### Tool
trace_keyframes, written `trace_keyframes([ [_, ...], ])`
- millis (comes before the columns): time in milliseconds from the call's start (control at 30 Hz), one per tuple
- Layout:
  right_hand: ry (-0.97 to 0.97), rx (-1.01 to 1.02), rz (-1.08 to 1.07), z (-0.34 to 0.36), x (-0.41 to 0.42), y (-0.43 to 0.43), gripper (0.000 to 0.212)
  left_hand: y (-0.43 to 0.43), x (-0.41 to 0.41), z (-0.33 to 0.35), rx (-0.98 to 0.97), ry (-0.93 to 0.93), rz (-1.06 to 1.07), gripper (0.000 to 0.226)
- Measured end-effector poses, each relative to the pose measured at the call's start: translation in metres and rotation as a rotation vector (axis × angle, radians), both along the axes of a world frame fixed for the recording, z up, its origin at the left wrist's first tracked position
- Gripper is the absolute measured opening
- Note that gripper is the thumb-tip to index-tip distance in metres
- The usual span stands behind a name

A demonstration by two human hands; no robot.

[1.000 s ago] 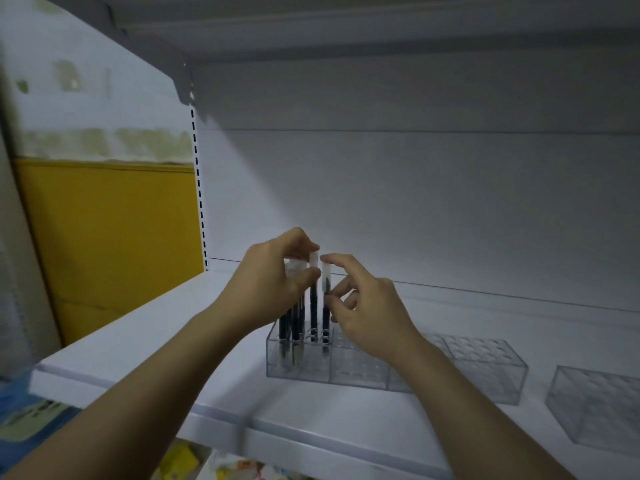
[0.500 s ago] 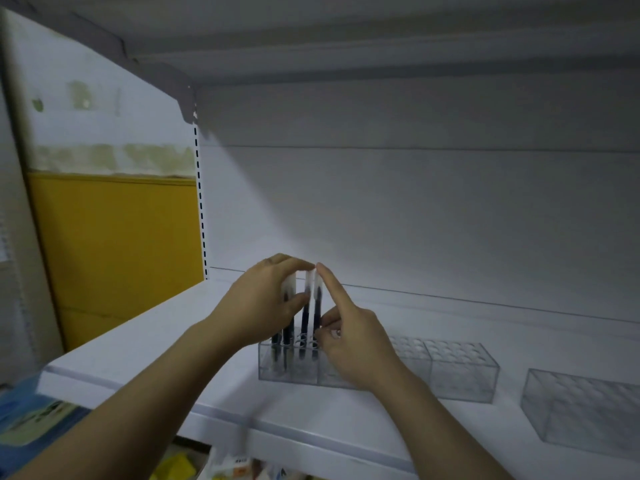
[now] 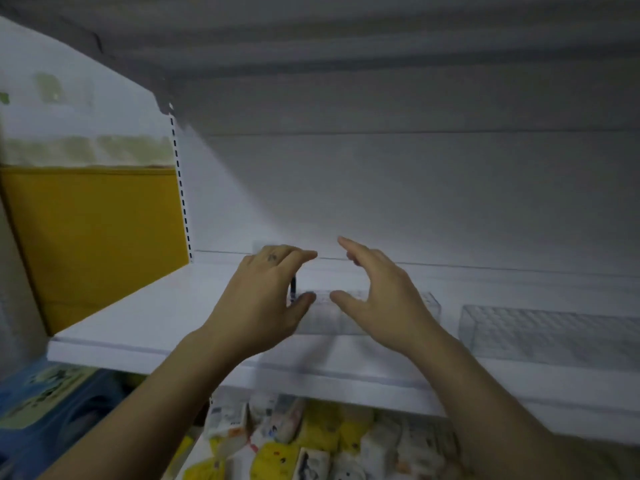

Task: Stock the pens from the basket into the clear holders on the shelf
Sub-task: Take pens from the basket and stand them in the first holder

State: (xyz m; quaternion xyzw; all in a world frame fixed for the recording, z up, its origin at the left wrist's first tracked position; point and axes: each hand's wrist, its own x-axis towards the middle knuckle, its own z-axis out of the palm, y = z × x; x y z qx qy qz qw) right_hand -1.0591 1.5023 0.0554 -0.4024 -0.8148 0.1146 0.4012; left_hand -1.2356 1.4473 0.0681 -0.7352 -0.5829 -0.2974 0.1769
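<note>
Two hands over the clear holder (image 3: 325, 320) on the white shelf (image 3: 138, 320).
The right hand (image 3: 384, 299) is released, fingers spread, holding nothing. The left hand (image 3: 263, 299) arches over a dark pen (image 3: 293, 287) standing at the holder's left end; the blur hides whether it grips it. Another clear holder (image 3: 547, 334) sits further right, apart; yellow and white packets (image 3: 277, 448) lie underneath.

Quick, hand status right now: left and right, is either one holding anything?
Left hand: curved around a dark pen; the picture is blurred, so a grip cannot be told.
Right hand: open, fingers spread, holding nothing.
</note>
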Motion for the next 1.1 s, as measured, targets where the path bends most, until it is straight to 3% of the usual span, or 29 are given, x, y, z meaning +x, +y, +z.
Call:
trace_keyframes([
  [233, 0.005, 0.028, -0.175, -0.038, 0.087, -0.059, 0.056, -0.022, 0.08, -0.042, -0.025, -0.042, -0.285, 0.043],
  [500, 0.041, -0.035, -0.371, -0.139, 0.166, -0.111, 0.041, -0.04, 0.154, -0.137, -0.201, -0.12, -0.461, 0.039],
  [900, -0.165, -0.767, -0.432, -0.358, 0.204, -0.145, 0.05, -0.062, 0.194, -0.352, -0.916, -0.165, -0.304, 0.047],
  [1100, -0.295, -1.009, -0.378, -0.413, 0.219, -0.151, 0.037, -0.077, 0.192, -0.427, -1.212, -0.268, -0.188, 0.023],
])
